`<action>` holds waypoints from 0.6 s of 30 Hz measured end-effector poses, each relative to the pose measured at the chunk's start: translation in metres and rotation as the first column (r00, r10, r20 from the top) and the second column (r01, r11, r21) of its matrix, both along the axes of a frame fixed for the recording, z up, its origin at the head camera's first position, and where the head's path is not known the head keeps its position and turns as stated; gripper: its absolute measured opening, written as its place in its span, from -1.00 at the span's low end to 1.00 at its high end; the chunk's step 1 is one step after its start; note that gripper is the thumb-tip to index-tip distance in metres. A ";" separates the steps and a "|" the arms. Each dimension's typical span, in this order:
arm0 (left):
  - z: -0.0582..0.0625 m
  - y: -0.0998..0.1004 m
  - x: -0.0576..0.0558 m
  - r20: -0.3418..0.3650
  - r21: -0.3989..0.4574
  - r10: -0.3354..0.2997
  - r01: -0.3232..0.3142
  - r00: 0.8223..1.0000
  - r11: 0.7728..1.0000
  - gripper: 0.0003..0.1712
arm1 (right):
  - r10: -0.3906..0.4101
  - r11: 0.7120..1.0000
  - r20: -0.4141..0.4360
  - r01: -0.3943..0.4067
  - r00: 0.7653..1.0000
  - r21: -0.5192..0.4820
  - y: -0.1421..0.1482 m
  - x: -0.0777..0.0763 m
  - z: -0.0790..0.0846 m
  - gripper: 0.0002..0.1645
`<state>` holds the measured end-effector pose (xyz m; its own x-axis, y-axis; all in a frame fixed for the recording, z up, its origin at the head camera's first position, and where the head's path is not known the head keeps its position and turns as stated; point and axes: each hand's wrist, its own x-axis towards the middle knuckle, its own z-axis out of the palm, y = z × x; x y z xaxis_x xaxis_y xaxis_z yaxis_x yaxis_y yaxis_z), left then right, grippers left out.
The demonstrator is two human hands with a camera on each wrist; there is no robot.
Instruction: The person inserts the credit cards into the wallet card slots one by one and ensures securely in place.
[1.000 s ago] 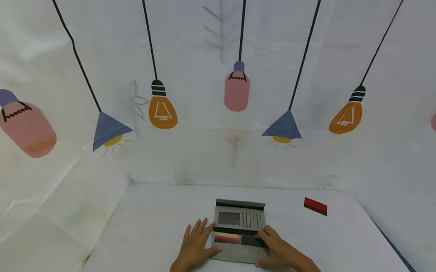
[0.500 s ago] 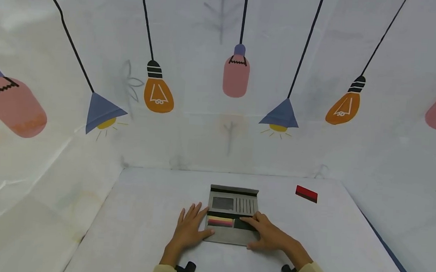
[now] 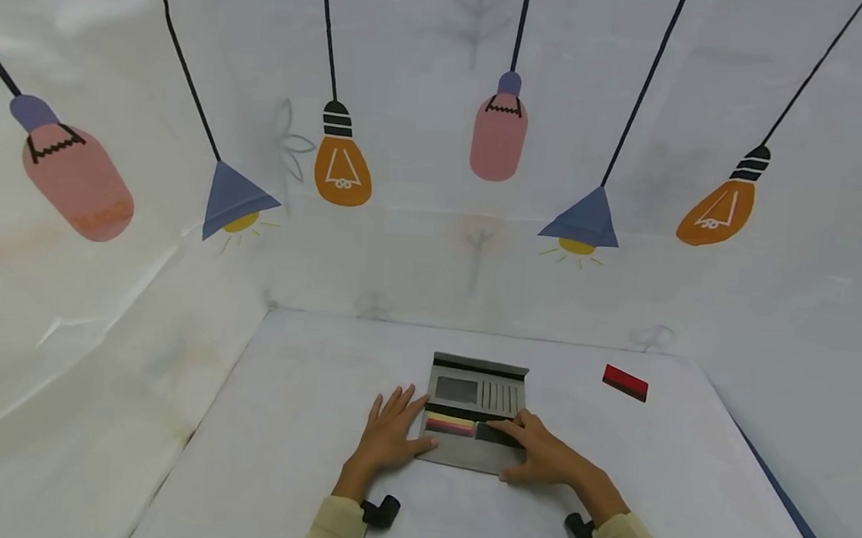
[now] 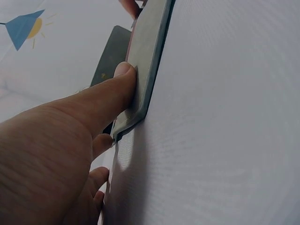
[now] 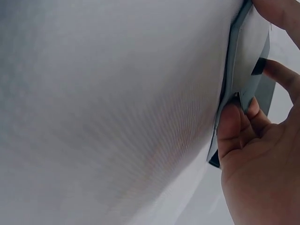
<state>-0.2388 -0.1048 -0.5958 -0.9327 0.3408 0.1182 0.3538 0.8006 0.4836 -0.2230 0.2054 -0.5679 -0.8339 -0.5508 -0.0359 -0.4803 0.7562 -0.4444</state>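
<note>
A grey wallet lies unfolded on the white table, with a dark window and several slots in its upper half. Yellow and red card edges show in its lower left pocket, beside a dark card at the right. With fingers spread, my left hand rests at the wallet's left edge, its thumb on the lower flap. My right hand grips the wallet's right side; its index fingertip touches the dark card and other fingers curl at the edge.
A red card with a dark stripe lies to the right on the white table. White sheets printed with hanging lamps rise behind and at both sides. Black wrist cameras sit at both cuffs.
The head view has shifted, bringing sleeves and wrist cameras into sight. My right index finger has straightened slightly and reached left across the dark card. The left hand keeps its place on the wallet.
</note>
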 end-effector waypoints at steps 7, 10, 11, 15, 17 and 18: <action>0.006 -0.003 -0.014 -0.020 -0.024 0.004 -0.005 1.000 1.000 -0.06 | 0.019 1.000 -0.047 -0.019 0.999 -0.013 -0.003 -0.011 0.006 -0.10; 0.009 -0.004 -0.020 -0.035 -0.032 0.012 -0.013 0.999 0.999 -0.07 | 0.021 1.000 -0.069 -0.022 0.997 -0.018 -0.005 -0.016 0.009 -0.13; 0.009 -0.004 -0.021 -0.039 -0.029 0.012 -0.013 0.999 0.999 -0.07 | 0.020 1.000 -0.071 -0.021 0.997 -0.022 -0.006 -0.016 0.009 -0.15; 0.005 -0.002 -0.016 -0.034 -0.022 0.009 -0.010 0.999 1.000 -0.08 | 0.008 1.000 -0.048 -0.009 0.999 -0.019 -0.005 -0.010 0.008 -0.17; -0.001 0.001 -0.008 -0.014 -0.019 0.005 -0.005 1.000 1.000 -0.08 | 0.003 1.000 -0.026 -0.004 1.000 -0.024 -0.003 -0.002 0.005 -0.19; -0.004 0.002 -0.003 -0.004 -0.018 0.004 -0.004 1.000 1.000 -0.08 | 0.001 1.000 -0.019 -0.002 1.000 -0.019 -0.002 0.003 0.002 -0.19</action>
